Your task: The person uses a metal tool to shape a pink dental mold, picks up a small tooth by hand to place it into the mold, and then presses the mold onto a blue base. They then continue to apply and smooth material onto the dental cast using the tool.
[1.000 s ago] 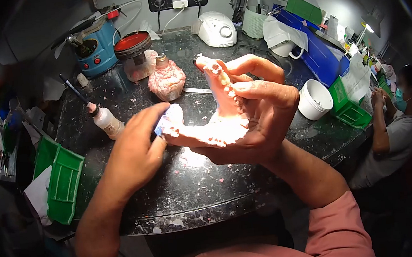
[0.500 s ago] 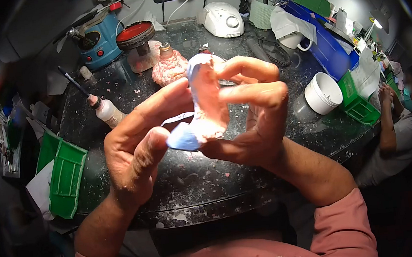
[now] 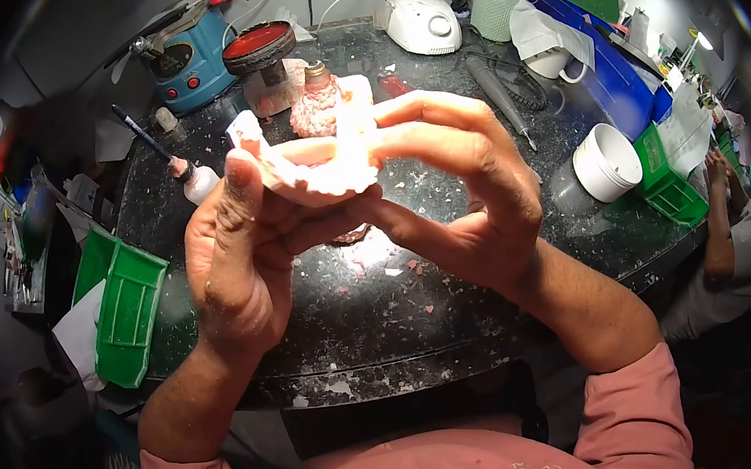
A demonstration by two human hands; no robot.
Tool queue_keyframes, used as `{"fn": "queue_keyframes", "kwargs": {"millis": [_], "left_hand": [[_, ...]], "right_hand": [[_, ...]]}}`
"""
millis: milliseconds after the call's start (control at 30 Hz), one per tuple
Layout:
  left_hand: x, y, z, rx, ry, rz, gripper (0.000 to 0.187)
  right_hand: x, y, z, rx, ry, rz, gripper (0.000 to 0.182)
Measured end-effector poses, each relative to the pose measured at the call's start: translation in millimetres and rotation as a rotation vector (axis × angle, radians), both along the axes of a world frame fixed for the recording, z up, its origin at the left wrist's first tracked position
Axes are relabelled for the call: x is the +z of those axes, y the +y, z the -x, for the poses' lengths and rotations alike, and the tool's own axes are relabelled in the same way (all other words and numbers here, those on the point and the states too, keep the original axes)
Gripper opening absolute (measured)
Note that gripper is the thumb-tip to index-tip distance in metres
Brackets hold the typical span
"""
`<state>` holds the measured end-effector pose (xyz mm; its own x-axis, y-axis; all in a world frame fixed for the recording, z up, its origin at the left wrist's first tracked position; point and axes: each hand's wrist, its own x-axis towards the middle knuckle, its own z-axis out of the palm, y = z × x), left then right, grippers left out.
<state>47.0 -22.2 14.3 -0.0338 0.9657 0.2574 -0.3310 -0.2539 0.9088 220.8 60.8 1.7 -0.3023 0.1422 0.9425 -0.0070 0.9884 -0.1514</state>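
Between my two hands, above the black bench, is a U-shaped dental model [image 3: 322, 184], pinkish white and washed out by the bright light. My left hand [image 3: 237, 238] grips its left end, the thumb upright against the near side and fingers underneath. On the other end, my right hand [image 3: 479, 190] has its index and middle fingers along the top and its thumb below. Glare hides the finer surface detail. Just behind the model stands a wax-crusted burner [image 3: 317, 106] with a metal neck.
At the back are a blue machine [image 3: 192, 72], a red wax dish [image 3: 261, 43] and a white control unit [image 3: 422, 25]; a handpiece [image 3: 499, 94] lies right. A bottle [image 3: 200, 184], white tub [image 3: 606, 163] and green trays [image 3: 128, 314] flank my hands. Another person [image 3: 742, 238] sits far right.
The dental model has turned from standing on edge, with blue parts showing, to lying flatter with its U shape visible. My left thumb has moved up and left. The camera view has shifted slightly.
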Motion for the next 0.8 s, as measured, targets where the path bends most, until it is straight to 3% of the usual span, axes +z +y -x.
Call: {"fn": "queue_keyframes", "kwargs": {"millis": [67, 100, 233, 367, 433, 800], "left_hand": [[-1, 1, 0, -0.004, -0.059, 0.013, 0.064], [-1, 1, 1, -0.012, -0.085, 0.019, 0.064], [-3, 0, 3, -0.027, -0.106, 0.043, 0.065], [-1, 0, 1, -0.023, -0.096, 0.081, 0.066], [-1, 1, 1, -0.072, -0.141, 0.081, 0.066], [0, 1, -1, -0.113, -0.191, 0.053, 0.061]], "right_hand": [[-5, -4, 6, 0.040, 0.168, 0.167, 0.035], [1, 2, 0, 0.006, 0.080, 0.012, 0.035], [-3, -1, 0, 0.054, 0.124, 0.142, 0.036], [-3, 2, -2, 0.035, 0.134, 0.124, 0.035], [-2, 3, -8, 0.089, -0.022, 0.112, 0.042], [-1, 3, -9, 0.090, 0.012, 0.136, 0.038]]}}
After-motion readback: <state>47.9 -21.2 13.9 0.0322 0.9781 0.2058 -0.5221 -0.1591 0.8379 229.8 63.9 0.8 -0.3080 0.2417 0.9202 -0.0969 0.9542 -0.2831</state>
